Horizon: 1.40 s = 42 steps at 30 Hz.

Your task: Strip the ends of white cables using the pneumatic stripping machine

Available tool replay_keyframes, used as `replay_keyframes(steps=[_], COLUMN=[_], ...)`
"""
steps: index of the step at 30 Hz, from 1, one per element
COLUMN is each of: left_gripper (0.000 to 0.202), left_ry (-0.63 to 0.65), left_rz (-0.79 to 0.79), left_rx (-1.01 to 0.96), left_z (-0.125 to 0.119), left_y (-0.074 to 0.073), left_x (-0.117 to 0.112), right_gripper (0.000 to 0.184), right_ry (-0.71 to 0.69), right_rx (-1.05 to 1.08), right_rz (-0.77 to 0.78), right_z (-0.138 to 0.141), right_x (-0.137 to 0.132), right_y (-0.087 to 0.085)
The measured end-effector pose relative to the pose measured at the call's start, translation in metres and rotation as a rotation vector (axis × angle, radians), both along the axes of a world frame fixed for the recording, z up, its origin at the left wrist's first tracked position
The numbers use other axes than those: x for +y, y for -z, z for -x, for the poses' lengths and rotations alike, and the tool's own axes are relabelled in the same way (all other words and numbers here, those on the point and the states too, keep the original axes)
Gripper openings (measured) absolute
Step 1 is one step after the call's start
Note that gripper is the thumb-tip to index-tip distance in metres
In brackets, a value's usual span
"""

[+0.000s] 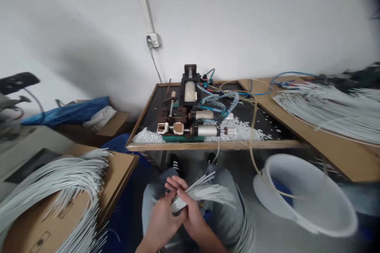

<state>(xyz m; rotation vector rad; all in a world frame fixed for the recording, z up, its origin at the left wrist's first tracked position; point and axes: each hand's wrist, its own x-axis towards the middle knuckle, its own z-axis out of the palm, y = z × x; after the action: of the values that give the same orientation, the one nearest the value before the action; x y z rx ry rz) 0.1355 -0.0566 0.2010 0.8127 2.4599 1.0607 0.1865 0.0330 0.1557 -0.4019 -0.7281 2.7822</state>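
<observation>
One white wire bundle lies low before the machine; left hand and right hand, equally near, clasp it, fingers closed — long axis running crosswise.

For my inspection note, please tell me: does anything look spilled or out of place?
Yes: small white bits lie loose on the black tabletop, heaped on both sides of the machine, like uncollected scrap.

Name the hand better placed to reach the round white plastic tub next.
Right, probably: the tub is on that side, and the right hand is nearer it than the left hand. Both hands hold the bundle of thin white wires.
</observation>
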Motion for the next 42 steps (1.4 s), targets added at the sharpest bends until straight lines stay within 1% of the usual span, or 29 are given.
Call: replay_keyframes(steps=[1, 3, 5, 8, 11, 13, 16, 18, 20, 21, 23, 25, 27, 30, 32, 34, 36, 38, 40, 42], left_gripper=[0.034, 0.039, 0.039, 0.039, 0.046, 0.047, 0.044, 0.042, 0.043, 0.044, 0.047, 0.048, 0.046, 0.042, 0.04, 0.038, 0.038, 0.038, 0.039, 0.039], left_ry=[0.065, 0.171, 0.19, 0.146, 0.085, 0.038, -0.02, -0.019, -0.027, -0.061, -0.181, -0.306, -0.358, -0.346, -0.333, -0.317, -0.287, -0.277, -0.293, -0.318], left_rz=[-0.057, -0.135, -0.177, -0.199, -0.206, -0.234, -0.315, -0.351, -0.371, -0.382, -0.423, -0.478, -0.546, -0.708, -0.832, -0.91, -0.929, -0.907, -0.859, -0.804], left_rx=[-0.046, -0.15, -0.193, -0.212, -0.21, -0.196, -0.142, -0.108, -0.114, -0.129, -0.127, -0.076, -0.074, -0.236, -0.316, -0.34, -0.346, -0.32, -0.241, -0.136], left_z=[-0.001, 0.001, 0.004, 0.003, -0.001, -0.004, -0.007, -0.009, -0.01, -0.01, -0.008, -0.002, 0.007, 0.027, 0.041, 0.053, 0.061, 0.067, 0.071, 0.073], left_y=[-0.003, -0.006, -0.004, 0.002, 0.003, 0.0, -0.007, -0.011, -0.013, -0.014, -0.017, -0.023, -0.031, -0.045, -0.051, -0.053, -0.053, -0.05, -0.046, -0.043], left_x=[-0.002, -0.006, -0.006, -0.002, 0.005, 0.007, 0.01, 0.012, 0.016, 0.018, 0.021, 0.023, 0.026, 0.035, 0.044, 0.055, 0.065, 0.073, 0.079, 0.083], right_gripper=[0.03, 0.026, 0.024, 0.024, 0.025, 0.026, 0.022, 0.021, 0.024, 0.028, 0.034, 0.028, 0.018, 0.01, 0.009, 0.012, 0.014, 0.016, 0.017, 0.018], right_ry=[-0.012, -0.019, -0.018, 0.016, 0.067, 0.079, 0.07, 0.079, 0.097, 0.105, 0.128, 0.144, 0.15, 0.174, 0.199, 0.212, 0.207, 0.192, 0.168, 0.141], right_rx=[0.019, 0.033, 0.023, -0.023, -0.053, -0.07, -0.092, -0.084, -0.07, -0.064, -0.057, -0.058, -0.058, -0.03, -0.01, 0.001, 0.002, 0.018, 0.052, 0.079], right_rz=[0.017, 0.046, 0.059, 0.067, 0.079, 0.105, 0.188, 0.217, 0.233, 0.256, 0.333, 0.415, 0.495, 0.605, 0.667, 0.716, 0.748, 0.756, 0.745, 0.696], right_z=[0.001, -0.002, -0.008, -0.017, -0.022, -0.025, -0.027, -0.028, -0.028, -0.028, -0.03, -0.032, -0.034, -0.037, -0.037, -0.037, -0.038, -0.041, -0.045, -0.05], right_x=[0.001, 0.005, 0.01, 0.011, 0.008, 0.007, 0.008, 0.011, 0.013, 0.014, 0.019, 0.026, 0.036, 0.053, 0.062, 0.068, 0.072, 0.076, 0.08, 0.084], right_y=[-0.008, -0.019, -0.023, -0.025, -0.026, -0.026, -0.024, -0.022, -0.021, -0.02, -0.018, -0.018, -0.02, -0.028, -0.036, -0.042, -0.047, -0.049, -0.048, -0.046])
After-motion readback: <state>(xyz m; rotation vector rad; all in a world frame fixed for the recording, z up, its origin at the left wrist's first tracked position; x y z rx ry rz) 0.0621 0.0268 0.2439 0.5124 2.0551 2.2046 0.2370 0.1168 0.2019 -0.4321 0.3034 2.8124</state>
